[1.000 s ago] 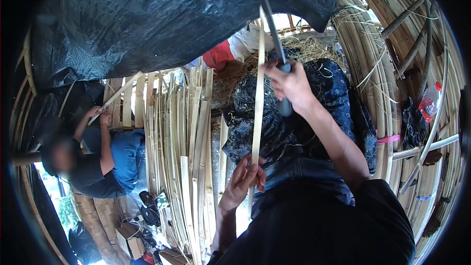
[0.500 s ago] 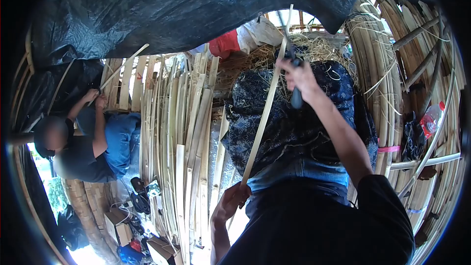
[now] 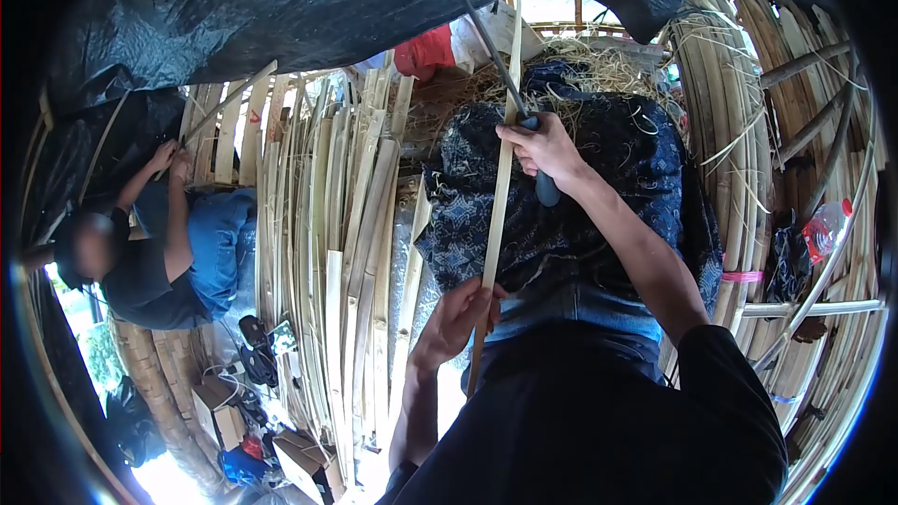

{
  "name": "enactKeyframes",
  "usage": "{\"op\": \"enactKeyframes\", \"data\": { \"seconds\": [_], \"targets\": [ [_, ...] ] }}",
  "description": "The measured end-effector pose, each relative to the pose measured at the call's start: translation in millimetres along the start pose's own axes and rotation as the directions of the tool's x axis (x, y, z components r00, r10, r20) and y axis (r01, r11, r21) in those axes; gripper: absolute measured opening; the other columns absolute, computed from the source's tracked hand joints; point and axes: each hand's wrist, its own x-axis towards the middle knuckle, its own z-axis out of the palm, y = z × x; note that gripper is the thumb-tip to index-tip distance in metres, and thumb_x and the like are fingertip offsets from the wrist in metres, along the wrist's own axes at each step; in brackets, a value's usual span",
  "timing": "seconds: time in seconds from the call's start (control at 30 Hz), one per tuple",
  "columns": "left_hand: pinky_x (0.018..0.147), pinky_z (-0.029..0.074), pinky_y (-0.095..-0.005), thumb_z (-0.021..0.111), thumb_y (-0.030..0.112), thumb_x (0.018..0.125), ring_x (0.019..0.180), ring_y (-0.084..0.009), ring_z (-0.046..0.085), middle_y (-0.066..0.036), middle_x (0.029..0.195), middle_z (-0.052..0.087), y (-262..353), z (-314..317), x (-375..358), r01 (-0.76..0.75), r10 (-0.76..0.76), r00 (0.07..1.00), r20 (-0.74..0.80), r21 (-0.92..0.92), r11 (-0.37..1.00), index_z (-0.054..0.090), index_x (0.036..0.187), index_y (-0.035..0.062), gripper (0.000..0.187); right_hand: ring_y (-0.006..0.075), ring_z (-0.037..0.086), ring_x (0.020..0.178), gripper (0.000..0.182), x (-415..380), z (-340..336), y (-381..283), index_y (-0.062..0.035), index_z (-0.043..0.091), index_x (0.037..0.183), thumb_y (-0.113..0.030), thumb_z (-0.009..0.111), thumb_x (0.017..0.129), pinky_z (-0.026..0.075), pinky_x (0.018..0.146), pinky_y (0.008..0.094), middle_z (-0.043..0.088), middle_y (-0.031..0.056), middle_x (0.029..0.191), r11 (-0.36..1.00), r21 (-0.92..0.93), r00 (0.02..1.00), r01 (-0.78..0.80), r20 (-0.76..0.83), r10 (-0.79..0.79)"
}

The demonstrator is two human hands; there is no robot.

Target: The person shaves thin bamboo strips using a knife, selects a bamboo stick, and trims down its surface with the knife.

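Over our lap, on the dark patterned cloth, we hold a long, flat bamboo strip upright and slightly tilted. Our left hand is clamped around its lower part, probably to steady it; our right hand is wrapped tight on the grey handle of a knife, its thin blade lying against the strip's upper edge. The strip looks pale, smooth and narrow. Beside us lie split bamboo slats, and a co-worker sits beyond them.
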Motion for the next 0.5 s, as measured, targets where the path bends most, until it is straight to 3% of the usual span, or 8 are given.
{"op": "enactKeyframes", "data": {
  "seconds": [0.07,0.17,0.3,0.43,0.5],
  "targets": [
    [0.063,0.050,-0.0278,0.039,0.029,0.108,0.067,-0.0124,0.060,-0.005,0.074,0.059,4.6,3.4,12.8,-0.044,0.044,0.999,-0.005,0.015,0.999,0.061,0.105,-0.0010,0.037,0.0037,0.038,0.042,0.027,-2.8,0.8,-4.1,-0.0074,0.053,0.074,-0.017,0.070,0.093,0.031,0.038,0.0244,0.044,-0.0054,0.056,1.000,0.005,1.000,0.018,-0.006,-0.018],
    [0.053,0.046,-0.0231,0.042,0.032,0.108,0.058,-0.0097,0.058,-0.004,0.071,0.058,15.7,11.0,31.8,-0.004,-0.006,0.997,-0.078,-0.126,0.992,0.061,0.098,-0.0027,0.041,0.0033,0.037,0.041,0.027,-2.5,0.8,-2.4,-0.0085,0.052,0.076,-0.020,0.070,0.093,0.030,0.038,0.0235,0.042,-0.0071,0.055,1.000,-0.007,1.000,0.020,-0.006,-0.020],
    [0.052,0.046,-0.0222,0.043,0.035,0.107,0.055,-0.0082,0.056,-0.003,0.066,0.058,24.2,8.8,58.1,-0.048,0.027,0.993,-0.116,-0.178,0.983,0.063,0.089,-0.0012,0.045,0.0037,0.037,0.041,0.027,-10.4,5.2,-8.7,-0.0078,0.052,0.077,-0.019,0.071,0.093,0.031,0.038,0.0238,0.041,-0.0074,0.054,0.998,-0.053,1.000,0.024,-0.007,-0.024],
    [0.051,0.045,-0.0220,0.043,0.036,0.107,0.055,-0.0084,0.057,-0.004,0.068,0.059,21.1,8.4,66.3,-0.080,0.064,0.993,-0.101,-0.159,0.984,0.062,0.097,-0.0010,0.043,0.0044,0.038,0.041,0.026,-14.1,5.9,-10.3,-0.0067,0.053,0.078,-0.019,0.071,0.093,0.031,0.038,0.0243,0.041,-0.0068,0.054,0.993,-0.107,0.999,0.038,-0.006,-0.039],
    [0.050,0.045,-0.0222,0.041,0.034,0.108,0.055,-0.0085,0.056,-0.004,0.071,0.060,18.9,11.7,57.2,-0.105,0.088,0.992,-0.092,-0.201,0.974,0.059,0.109,0.0004,0.038,0.0045,0.039,0.041,0.025,-8.8,2.2,-9.3,-0.0063,0.054,0.079,-0.019,0.071,0.093,0.031,0.038,0.0243,0.042,-0.0066,0.054,0.991,-0.125,0.999,0.048,-0.001,-0.048]
  ]
}}
